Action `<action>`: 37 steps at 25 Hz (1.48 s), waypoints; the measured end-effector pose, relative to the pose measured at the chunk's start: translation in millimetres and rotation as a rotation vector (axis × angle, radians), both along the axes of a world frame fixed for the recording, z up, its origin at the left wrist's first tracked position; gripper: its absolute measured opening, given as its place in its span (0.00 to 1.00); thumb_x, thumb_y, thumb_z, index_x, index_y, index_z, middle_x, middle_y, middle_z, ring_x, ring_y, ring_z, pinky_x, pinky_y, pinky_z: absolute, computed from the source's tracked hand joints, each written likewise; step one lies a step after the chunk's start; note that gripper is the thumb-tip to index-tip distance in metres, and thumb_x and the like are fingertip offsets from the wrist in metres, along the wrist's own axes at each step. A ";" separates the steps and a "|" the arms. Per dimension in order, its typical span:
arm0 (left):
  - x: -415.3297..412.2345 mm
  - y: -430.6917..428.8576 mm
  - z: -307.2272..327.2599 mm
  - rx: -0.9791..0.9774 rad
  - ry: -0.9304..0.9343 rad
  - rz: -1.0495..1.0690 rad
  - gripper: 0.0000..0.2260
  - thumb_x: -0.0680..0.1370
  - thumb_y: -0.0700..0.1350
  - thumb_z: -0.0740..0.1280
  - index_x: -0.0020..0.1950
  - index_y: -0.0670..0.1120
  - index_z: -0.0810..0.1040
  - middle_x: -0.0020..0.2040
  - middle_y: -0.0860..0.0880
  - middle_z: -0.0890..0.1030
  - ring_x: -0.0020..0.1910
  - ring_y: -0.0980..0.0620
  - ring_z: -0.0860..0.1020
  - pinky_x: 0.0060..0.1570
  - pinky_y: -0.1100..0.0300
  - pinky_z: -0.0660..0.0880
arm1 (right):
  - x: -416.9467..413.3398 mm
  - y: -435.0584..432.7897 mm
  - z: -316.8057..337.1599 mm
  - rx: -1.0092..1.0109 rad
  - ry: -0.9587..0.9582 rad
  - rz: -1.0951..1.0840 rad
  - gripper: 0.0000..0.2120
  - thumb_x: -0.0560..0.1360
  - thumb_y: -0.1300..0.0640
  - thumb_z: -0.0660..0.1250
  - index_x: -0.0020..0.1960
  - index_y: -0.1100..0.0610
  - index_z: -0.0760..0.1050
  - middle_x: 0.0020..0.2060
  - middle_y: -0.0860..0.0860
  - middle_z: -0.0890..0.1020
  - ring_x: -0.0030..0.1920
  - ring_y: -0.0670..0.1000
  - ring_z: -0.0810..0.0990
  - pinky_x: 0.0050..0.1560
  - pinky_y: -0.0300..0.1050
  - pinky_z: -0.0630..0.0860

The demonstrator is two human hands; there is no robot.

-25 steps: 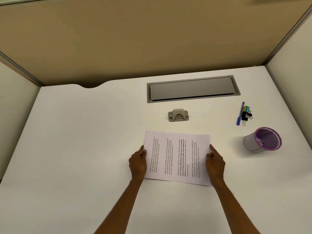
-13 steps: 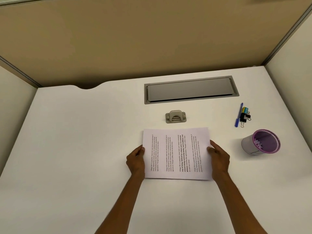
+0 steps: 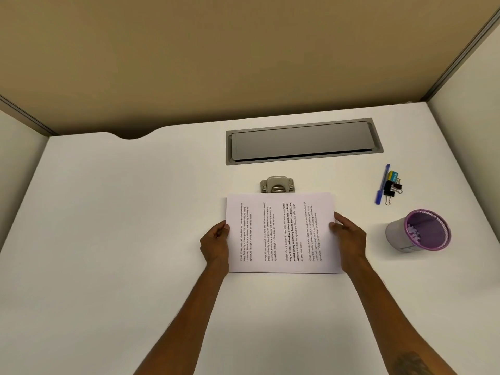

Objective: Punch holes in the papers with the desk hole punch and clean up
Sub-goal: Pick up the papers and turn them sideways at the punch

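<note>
The papers (image 3: 281, 234) are pinched at both short edges: the left hand (image 3: 215, 244) closes thumb-over-fingers on the left edge, the right hand (image 3: 350, 239) does the same on the right, so each grip is shut on the stack. The sheets sit landscape, printed text running sideways, with the far long edge reaching the desk hole punch (image 3: 277, 184) and covering its near lip. Whether that edge is already inside the slot or only lying over the front of it cannot be told from this angle.

The risk from here, as a judgement, is misalignment: if one hand leads, the stack may enter skewed and the holes land crooked, and if the sheets fan apart the lower ones could miss the slot. The punch is light-looking and unheld, so a push from the paper might slide it away across the smooth top.

Farther right lie a blue pen (image 3: 381, 184) and some binder clips (image 3: 392, 186) just beside it, then a purple-rimmed cup (image 3: 422, 231) nearer the person, seemingly holding paper bits. The white desk (image 3: 108, 226) has a grey cable hatch (image 3: 303, 142) beyond the punch, and tan partition panels (image 3: 243, 55) enclose it.
</note>
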State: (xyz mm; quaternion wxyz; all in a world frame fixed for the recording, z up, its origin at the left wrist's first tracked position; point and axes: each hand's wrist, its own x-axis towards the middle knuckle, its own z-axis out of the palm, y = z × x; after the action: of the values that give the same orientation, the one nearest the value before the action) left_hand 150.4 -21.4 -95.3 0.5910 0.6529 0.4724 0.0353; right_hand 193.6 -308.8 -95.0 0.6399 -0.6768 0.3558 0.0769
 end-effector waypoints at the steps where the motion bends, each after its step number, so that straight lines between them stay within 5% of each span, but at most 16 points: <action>1: 0.7 0.3 -1.1 0.008 0.005 -0.004 0.12 0.77 0.41 0.70 0.60 0.43 0.82 0.58 0.45 0.84 0.54 0.51 0.79 0.59 0.61 0.72 | 0.7 0.2 -0.5 -0.018 -0.001 0.007 0.17 0.76 0.64 0.68 0.64 0.56 0.80 0.61 0.52 0.82 0.59 0.55 0.80 0.67 0.53 0.74; 19: -8.7 -9.2 4.7 0.079 -0.021 -0.037 0.15 0.78 0.42 0.69 0.65 0.45 0.80 0.60 0.48 0.83 0.52 0.55 0.79 0.58 0.63 0.73 | 2.7 6.6 0.1 -0.089 -0.038 0.053 0.18 0.79 0.62 0.65 0.67 0.53 0.77 0.64 0.52 0.80 0.59 0.53 0.79 0.61 0.45 0.74; 25: -9.9 -6.4 2.2 0.097 -0.065 -0.052 0.14 0.78 0.40 0.68 0.64 0.48 0.81 0.54 0.53 0.83 0.44 0.66 0.78 0.50 0.75 0.72 | 0.7 4.3 -0.1 -0.092 -0.037 0.049 0.18 0.78 0.62 0.66 0.66 0.50 0.78 0.59 0.51 0.82 0.56 0.53 0.80 0.59 0.45 0.75; 30: -8.6 -3.4 -1.1 0.074 -0.098 -0.037 0.14 0.78 0.41 0.69 0.64 0.48 0.81 0.54 0.55 0.82 0.45 0.66 0.78 0.41 0.82 0.71 | 0.3 4.5 -1.2 -0.060 -0.057 0.034 0.17 0.78 0.62 0.66 0.65 0.49 0.79 0.52 0.49 0.84 0.48 0.48 0.80 0.53 0.42 0.75; 33: -5.5 -1.1 -3.4 0.066 -0.086 -0.040 0.14 0.78 0.41 0.69 0.64 0.48 0.81 0.56 0.54 0.83 0.45 0.66 0.78 0.43 0.80 0.71 | 3.3 4.2 -2.4 -0.057 -0.059 0.034 0.17 0.78 0.62 0.66 0.64 0.49 0.79 0.52 0.47 0.83 0.47 0.44 0.79 0.48 0.38 0.73; 37: 1.1 1.4 -2.0 0.061 -0.059 -0.059 0.15 0.78 0.40 0.69 0.65 0.46 0.80 0.57 0.50 0.83 0.48 0.57 0.79 0.53 0.69 0.72 | 7.8 5.6 -4.5 -0.060 -0.032 0.022 0.18 0.77 0.63 0.67 0.64 0.51 0.79 0.57 0.48 0.82 0.52 0.50 0.80 0.57 0.44 0.75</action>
State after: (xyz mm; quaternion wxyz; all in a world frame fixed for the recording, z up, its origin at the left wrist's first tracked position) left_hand 151.5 -20.0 -97.3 0.5852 0.6830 0.4340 0.0514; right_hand 201.5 -303.2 -99.5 0.6242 -0.7005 0.3402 0.0626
